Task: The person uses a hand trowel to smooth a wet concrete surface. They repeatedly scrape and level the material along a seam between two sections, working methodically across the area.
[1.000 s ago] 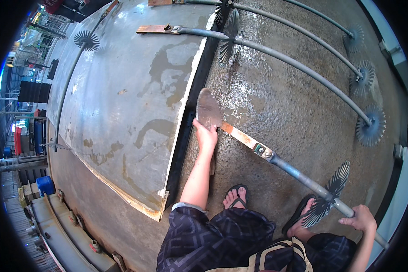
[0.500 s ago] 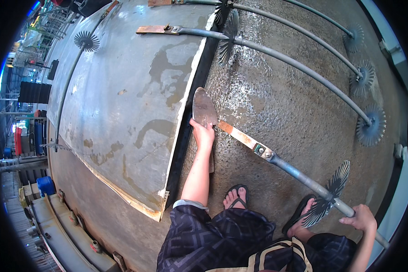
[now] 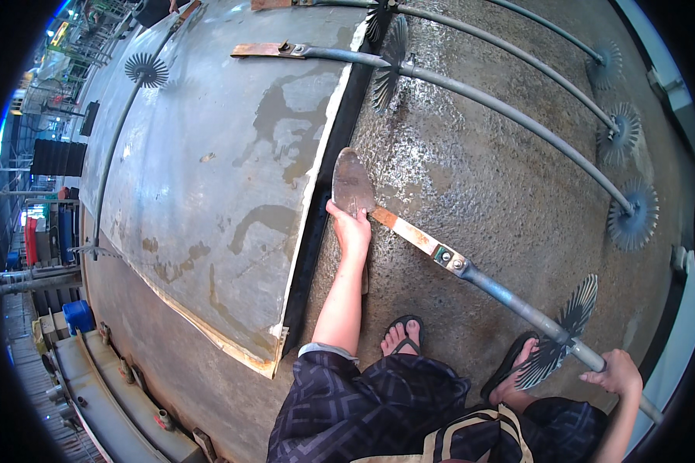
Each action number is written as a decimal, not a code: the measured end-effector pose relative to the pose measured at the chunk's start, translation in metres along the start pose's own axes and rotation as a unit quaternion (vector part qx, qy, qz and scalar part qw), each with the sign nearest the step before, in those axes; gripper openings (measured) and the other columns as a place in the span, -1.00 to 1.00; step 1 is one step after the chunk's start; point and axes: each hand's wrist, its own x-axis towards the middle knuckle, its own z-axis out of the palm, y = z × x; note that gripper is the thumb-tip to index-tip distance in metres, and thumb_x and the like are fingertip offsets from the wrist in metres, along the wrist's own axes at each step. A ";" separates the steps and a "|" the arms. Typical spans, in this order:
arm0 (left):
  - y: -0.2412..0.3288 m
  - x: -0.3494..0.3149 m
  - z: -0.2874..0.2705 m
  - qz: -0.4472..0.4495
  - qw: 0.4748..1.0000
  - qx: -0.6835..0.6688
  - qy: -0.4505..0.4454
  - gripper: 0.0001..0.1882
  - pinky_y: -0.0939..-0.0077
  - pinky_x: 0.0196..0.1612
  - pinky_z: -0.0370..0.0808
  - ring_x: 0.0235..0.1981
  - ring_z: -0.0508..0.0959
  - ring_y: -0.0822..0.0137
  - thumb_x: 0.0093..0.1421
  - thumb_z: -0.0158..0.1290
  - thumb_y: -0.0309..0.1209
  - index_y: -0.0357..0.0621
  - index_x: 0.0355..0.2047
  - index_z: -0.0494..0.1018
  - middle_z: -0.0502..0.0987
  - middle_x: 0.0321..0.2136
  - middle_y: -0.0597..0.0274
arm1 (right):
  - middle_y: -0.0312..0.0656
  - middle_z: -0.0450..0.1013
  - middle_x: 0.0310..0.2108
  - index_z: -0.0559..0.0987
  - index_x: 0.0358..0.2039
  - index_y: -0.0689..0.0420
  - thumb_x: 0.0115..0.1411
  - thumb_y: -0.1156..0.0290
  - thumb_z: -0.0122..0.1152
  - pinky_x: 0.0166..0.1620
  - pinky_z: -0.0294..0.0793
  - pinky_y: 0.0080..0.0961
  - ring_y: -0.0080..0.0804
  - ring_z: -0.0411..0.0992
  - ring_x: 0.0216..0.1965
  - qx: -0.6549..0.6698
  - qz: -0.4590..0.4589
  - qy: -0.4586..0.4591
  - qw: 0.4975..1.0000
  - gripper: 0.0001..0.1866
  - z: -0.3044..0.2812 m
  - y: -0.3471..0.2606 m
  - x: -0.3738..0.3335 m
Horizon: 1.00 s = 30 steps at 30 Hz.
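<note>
A flat, rounded metal trowel blade (image 3: 352,184) lay on the rough wet concrete (image 3: 502,193), close to the dark gap (image 3: 316,231) that separated that surface from a smoother grey slab (image 3: 208,154). The left hand (image 3: 353,228) was pressed on the near end of the blade, fingers curled over its edge and gripping it. From the blade a rusty orange flat bar (image 3: 413,234) ran to a bolted joint and on into a long grey pipe handle (image 3: 517,305), which passed through a fan-shaped wire disc (image 3: 560,339). The right hand (image 3: 614,373) rested on the far end of that pipe, fingers wrapped loosely over it; how firmly it was closed could not be told. Two feet in dark sandals (image 3: 405,336) stood on the concrete between the hands. Further off, several similar long-handled tools (image 3: 510,116) with wire discs lay across the surface, and another rusty blade (image 3: 259,50) rested on the smooth slab, where shallow puddles (image 3: 286,108) had gathered. At the left edge stood a blue container (image 3: 77,316); its contents were not visible.
</note>
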 end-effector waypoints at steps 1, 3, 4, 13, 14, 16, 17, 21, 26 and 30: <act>-0.001 -0.001 0.000 0.003 1.000 0.015 -0.004 -0.24 0.06 -0.12 0.39 -0.22 0.48 -0.27 0.05 0.12 -0.45 -0.32 0.12 -0.14 0.45 -0.31 -0.42 | 0.09 0.43 -0.62 0.56 -0.60 0.28 -0.34 0.06 0.48 -0.34 0.42 -0.26 0.01 0.47 -0.47 -0.001 -0.001 0.002 1.000 -0.49 0.000 0.001 0.000; 0.004 -0.005 -0.002 0.008 0.999 0.045 -0.015 -0.24 0.06 -0.13 0.39 -0.22 0.48 -0.26 0.05 0.11 -0.45 -0.31 0.12 -0.14 0.46 -0.31 -0.42 | 0.09 0.43 -0.62 0.55 -0.60 0.29 -0.34 0.06 0.48 -0.34 0.42 -0.26 0.01 0.47 -0.47 -0.001 -0.003 0.000 1.000 -0.49 0.000 0.000 -0.001; 0.003 -0.003 -0.001 0.009 0.999 0.038 -0.007 -0.24 0.06 -0.13 0.39 -0.23 0.48 -0.26 0.05 0.11 -0.45 -0.31 0.12 -0.14 0.46 -0.31 -0.42 | 0.09 0.43 -0.63 0.55 -0.60 0.29 -0.34 0.06 0.48 -0.34 0.43 -0.26 0.01 0.47 -0.47 -0.001 -0.004 -0.001 1.000 -0.50 0.000 -0.001 -0.001; -0.001 -0.003 -0.003 0.009 1.000 0.026 -0.006 -0.25 0.05 -0.13 0.39 -0.22 0.47 -0.28 0.05 0.11 -0.46 -0.33 0.11 -0.13 0.44 -0.29 -0.44 | 0.09 0.43 -0.63 0.55 -0.60 0.29 -0.34 0.09 0.48 -0.35 0.42 -0.26 0.01 0.46 -0.48 0.008 0.000 0.002 1.000 -0.51 -0.003 -0.007 -0.006; -0.004 -0.006 -0.002 0.025 0.999 0.030 0.000 -0.25 0.05 -0.13 0.40 -0.22 0.47 -0.28 0.05 0.11 -0.47 -0.34 0.10 -0.13 0.44 -0.28 -0.44 | 0.09 0.43 -0.63 0.55 -0.60 0.29 -0.34 0.08 0.48 -0.35 0.42 -0.26 0.01 0.46 -0.48 0.009 -0.002 0.004 1.000 -0.51 -0.003 -0.007 -0.006; -0.007 -0.006 -0.001 0.028 0.999 0.020 0.004 -0.25 0.06 -0.13 0.40 -0.21 0.47 -0.28 0.05 0.11 -0.47 -0.35 0.10 -0.14 0.43 -0.27 -0.44 | 0.09 0.43 -0.62 0.54 -0.60 0.29 -0.34 0.08 0.48 -0.35 0.42 -0.26 0.02 0.46 -0.48 0.010 -0.008 0.008 1.000 -0.50 -0.003 -0.006 -0.007; -0.004 -0.005 -0.002 0.015 1.000 0.006 0.002 -0.25 0.06 -0.13 0.40 -0.20 0.47 -0.28 0.05 0.11 -0.47 -0.35 0.10 -0.14 0.43 -0.27 -0.45 | 0.09 0.43 -0.62 0.54 -0.60 0.29 -0.34 0.08 0.48 -0.35 0.42 -0.25 0.02 0.46 -0.48 0.010 -0.004 0.005 1.000 -0.50 -0.003 -0.007 -0.007; -0.006 -0.005 -0.001 0.005 1.000 -0.013 -0.008 -0.25 0.07 -0.11 0.39 -0.17 0.46 -0.27 0.05 0.11 -0.47 -0.36 0.10 -0.14 0.42 -0.24 -0.44 | 0.09 0.43 -0.62 0.54 -0.60 0.28 -0.33 0.07 0.48 -0.35 0.41 -0.25 0.02 0.46 -0.48 -0.001 0.000 -0.001 1.000 -0.50 -0.001 -0.006 -0.007; -0.011 0.002 0.000 -0.009 1.000 -0.018 -0.003 -0.24 0.08 -0.08 0.38 -0.15 0.46 -0.26 0.04 0.12 -0.47 -0.33 0.11 -0.12 0.42 -0.23 -0.44 | 0.09 0.43 -0.62 0.54 -0.60 0.28 -0.33 0.06 0.47 -0.35 0.41 -0.25 0.01 0.46 -0.47 0.006 -0.004 -0.002 1.000 -0.50 -0.001 -0.007 -0.009; -0.008 -0.008 -0.001 -0.001 1.000 0.018 -0.006 -0.23 0.09 -0.07 0.37 -0.16 0.46 -0.25 0.03 0.13 -0.46 -0.31 0.11 -0.11 0.43 -0.22 -0.41 | 0.09 0.43 -0.62 0.54 -0.59 0.29 -0.33 0.06 0.48 -0.35 0.41 -0.25 0.01 0.46 -0.47 0.006 -0.004 -0.004 1.000 -0.49 0.000 -0.004 -0.008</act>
